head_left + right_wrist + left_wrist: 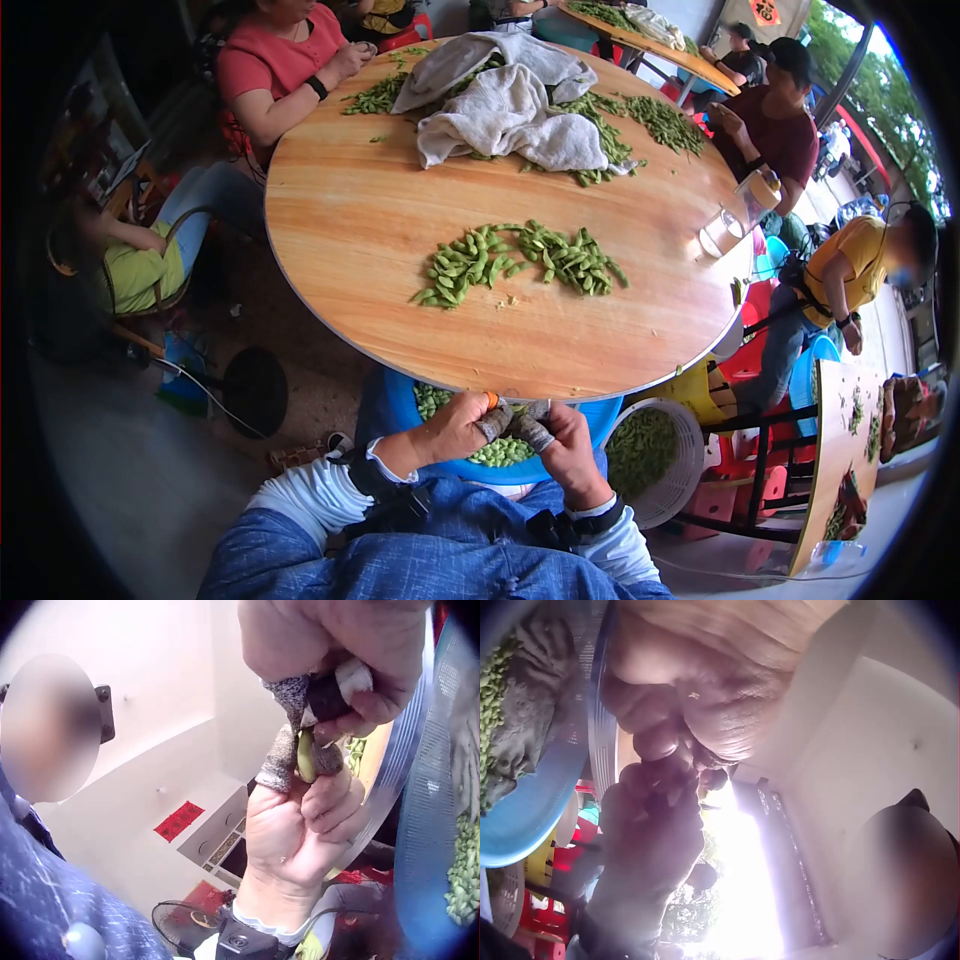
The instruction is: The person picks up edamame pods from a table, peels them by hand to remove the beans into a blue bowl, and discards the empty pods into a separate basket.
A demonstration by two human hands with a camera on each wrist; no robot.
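Both hands meet at the near edge of the round table, over a blue basin. A green soybean pod is pinched between the thumb and forefinger of my left hand, low end toward the palm. My right hand pinches at the pod's other end, its thumb tip right against it. Grey knitted finger covers wrap the working fingertips, and a dark band circles a right finger. Shelled beans lie in the basin beneath, beside a grey cloth. The left wrist view hides the pod behind the fingers.
Unshelled pods lie in a heap on the wooden table. Farther back, white towels cover more pods. A white basket of green pods stands right of the basin. Other people sit around the table; a clear cup stands near its right edge.
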